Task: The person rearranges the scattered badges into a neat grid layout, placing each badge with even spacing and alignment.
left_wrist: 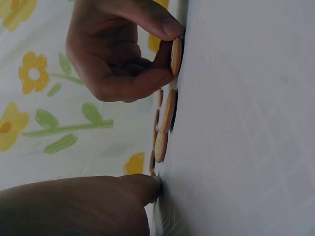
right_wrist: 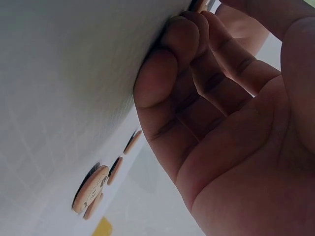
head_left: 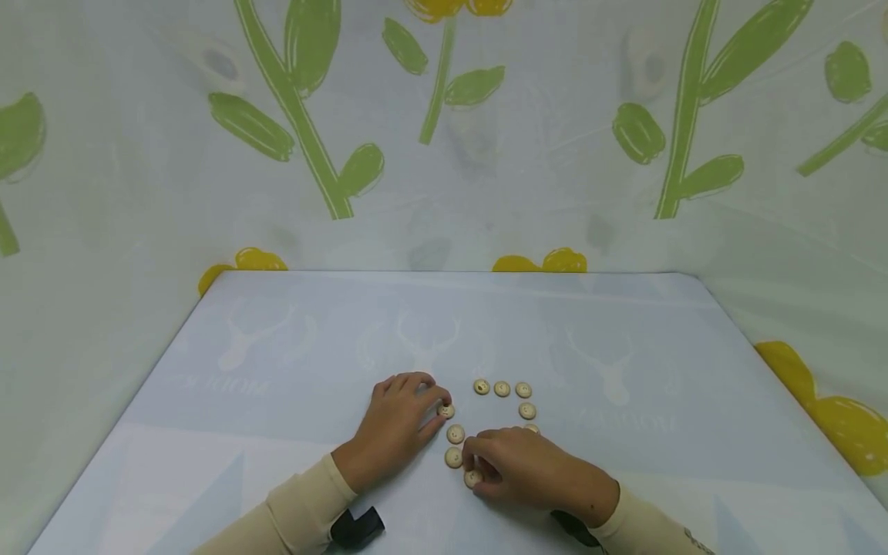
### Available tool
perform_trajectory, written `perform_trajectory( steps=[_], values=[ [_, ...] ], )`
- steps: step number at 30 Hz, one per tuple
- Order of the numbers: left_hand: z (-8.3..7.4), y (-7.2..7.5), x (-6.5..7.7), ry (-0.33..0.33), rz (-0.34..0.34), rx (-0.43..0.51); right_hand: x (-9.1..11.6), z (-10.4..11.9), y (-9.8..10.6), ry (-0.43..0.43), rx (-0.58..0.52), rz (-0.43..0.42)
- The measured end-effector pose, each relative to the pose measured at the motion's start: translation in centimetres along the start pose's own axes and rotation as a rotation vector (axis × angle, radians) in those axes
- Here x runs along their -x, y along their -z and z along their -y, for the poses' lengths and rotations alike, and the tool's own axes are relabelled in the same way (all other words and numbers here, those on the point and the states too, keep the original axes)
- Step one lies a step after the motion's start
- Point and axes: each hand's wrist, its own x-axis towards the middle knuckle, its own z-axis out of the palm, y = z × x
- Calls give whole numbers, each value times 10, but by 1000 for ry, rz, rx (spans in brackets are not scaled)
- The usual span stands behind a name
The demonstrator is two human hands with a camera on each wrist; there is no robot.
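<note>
From the head view, the far edge of the white tabletop (head_left: 312,324) lies well beyond the hands, up against a flower-patterned backdrop (head_left: 555,200), and the side edges are well apart from both. Broad stretches of tabletop run out to either side. The left hand (head_left: 397,424) has a disc (head_left: 446,412) between thumb and forefinger, the gap just the disc's width. The right hand (head_left: 523,468) pinches a nearer disc (head_left: 473,479) the same way. Two pale discs (head_left: 454,447) sit between those, so there's little room there; a row of three discs (head_left: 502,388) lies farther out, with another disc (head_left: 527,411) just beside its right end and one more partly hidden behind the right hand.

From the left wrist, I see the right hand's thumb and finger on opposite sides of its disc, close to the surface; whether it's lifted, I can't tell.

From the right wrist, the fingers curl in tightly, their tips by the tabletop; the pinched disc is mostly hidden. Other discs lie well apart from the fingertips.
</note>
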Motion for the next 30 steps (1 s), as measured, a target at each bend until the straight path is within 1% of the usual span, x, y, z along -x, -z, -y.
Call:
perform_trajectory(
  steps=[8, 15, 24, 30],
  values=[
    [2, 0, -1, -12, -13, -3, -1, 1, 2, -16, -21, 11],
    [1, 0, 0, -6, -13, -5, -2, 1, 1, -31, -47, 25],
    [1, -2, 1, -6, -18, -4, -2, 1, 0, -46, -46, 38],
    [1, -2, 1, -9, -18, -3, -2, 2, 0, -48, -26, 47]
  ],
)
